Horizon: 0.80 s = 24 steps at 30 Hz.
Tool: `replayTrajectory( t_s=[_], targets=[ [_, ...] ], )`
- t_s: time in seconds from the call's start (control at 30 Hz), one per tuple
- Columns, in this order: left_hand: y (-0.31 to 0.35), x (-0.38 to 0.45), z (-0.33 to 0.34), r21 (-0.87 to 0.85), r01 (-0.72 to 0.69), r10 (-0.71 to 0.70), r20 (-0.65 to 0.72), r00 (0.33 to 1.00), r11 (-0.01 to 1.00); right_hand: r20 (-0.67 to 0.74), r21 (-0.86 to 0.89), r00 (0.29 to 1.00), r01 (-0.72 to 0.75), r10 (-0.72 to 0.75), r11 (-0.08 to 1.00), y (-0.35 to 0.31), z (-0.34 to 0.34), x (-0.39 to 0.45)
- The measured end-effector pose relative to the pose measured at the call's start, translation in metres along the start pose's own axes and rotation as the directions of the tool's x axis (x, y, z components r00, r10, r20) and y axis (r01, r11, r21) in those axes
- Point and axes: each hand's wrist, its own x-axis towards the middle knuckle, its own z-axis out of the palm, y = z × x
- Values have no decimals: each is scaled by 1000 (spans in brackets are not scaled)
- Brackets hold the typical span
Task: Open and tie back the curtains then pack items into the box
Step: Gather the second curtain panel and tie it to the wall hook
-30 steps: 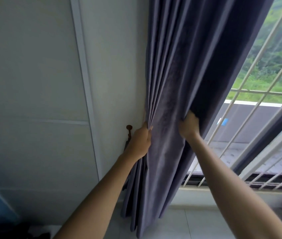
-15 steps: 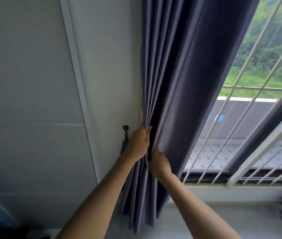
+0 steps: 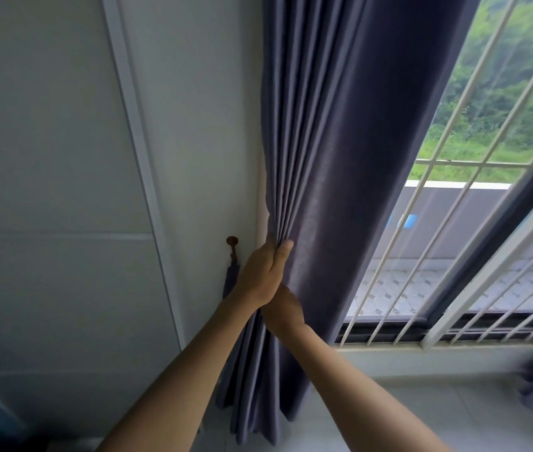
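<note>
So the curtain (image 3: 330, 164) is a heavy matte purple-grey cloth, bunched into tight vertical pleats against the wall edge. Left hand (image 3: 260, 272) has its fingers curled round the gathered folds, thumb pinching the front pleat. Right hand (image 3: 283, 309) sits just below it, touching, wrapped around the same bundle. Left of the curtain there's a small round brown wall hook (image 3: 232, 244), close by. Right of the curtain, white window bars (image 3: 454, 203) stand uncovered.

Both arms stretched forward and up. Left hand (image 3: 260, 272) raised highest, thumb up, fingers pinched tight. Right hand (image 3: 283, 309) tucked just beneath, touching the left wrist, its fingers hidden, probably curled.
</note>
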Motion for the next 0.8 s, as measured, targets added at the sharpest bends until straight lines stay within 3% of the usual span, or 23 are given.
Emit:
replayTrajectory(
  t_s=[0.13, 0.27, 0.33, 0.43, 0.47, 0.5, 0.53, 0.57, 0.6, 0.63, 0.67, 0.7, 0.73, 0.77, 0.8],
  targets=[
    [0, 2, 1, 134, -12, 11, 11, 1000, 991, 12, 40, 1000, -14, 13, 999, -1, 0, -1],
    [-5, 4, 1, 229, -11, 14, -13, 1000, 973, 19, -47, 999, 28, -27, 999, 0, 3, -1],
    [-5, 3, -1, 260, -12, 16, -13, 1000, 966, 136, -44, 990, 36, -30, 998, 0, 2, -2],
    [-8, 6, -4, 269, -1, -3, 15, 1000, 963, 480, 50, 877, 18, -39, 999, 1, -24, -10],
    [-9, 7, -6, 261, 9, -17, 29, 999, 965, 515, 13, 855, 62, -60, 998, 3, -41, -12],
    [-9, 7, -8, 245, 9, -22, 52, 998, 969, 471, -40, 878, 121, -88, 992, 4, -64, -14],
    [-9, 8, -9, 227, 12, -29, 70, 997, 974, 342, -82, 928, 184, -146, 979, 5, -91, -14],
    [-10, 8, -9, 219, 15, -32, 75, 997, 976, 120, -73, 968, 230, -220, 971, 7, -121, -15],
    [-11, 8, -8, 220, 22, -36, 63, 997, 975, -164, 0, 951, 264, -260, 965, 8, -153, -18],
    [-11, 8, -6, 223, 27, -38, 43, 998, 974, -457, 106, 856, 323, -242, 941, 8, -186, -22],
    [-11, 8, -5, 223, 30, -37, 26, 999, 974, -701, 165, 686, 422, -195, 891, 9, -218, -26],
    [-11, 8, -4, 220, 29, -33, 15, 999, 975, -853, 137, 498, 505, -158, 852, 11, -246, -25],
    [-10, 8, -3, 218, 28, -32, 14, 999, 976, -924, 97, 359, 547, -129, 831, 17, -270, -24],
    [-10, 8, -1, 221, 25, -29, 12, 1000, 975, -952, 97, 294, 565, -90, 820, 22, -290, -17],
    [-9, 9, 0, 222, 23, -26, 10, 1000, 975, -951, 159, 307, 577, -33, 801, 27, -307, -6]
  ],
)
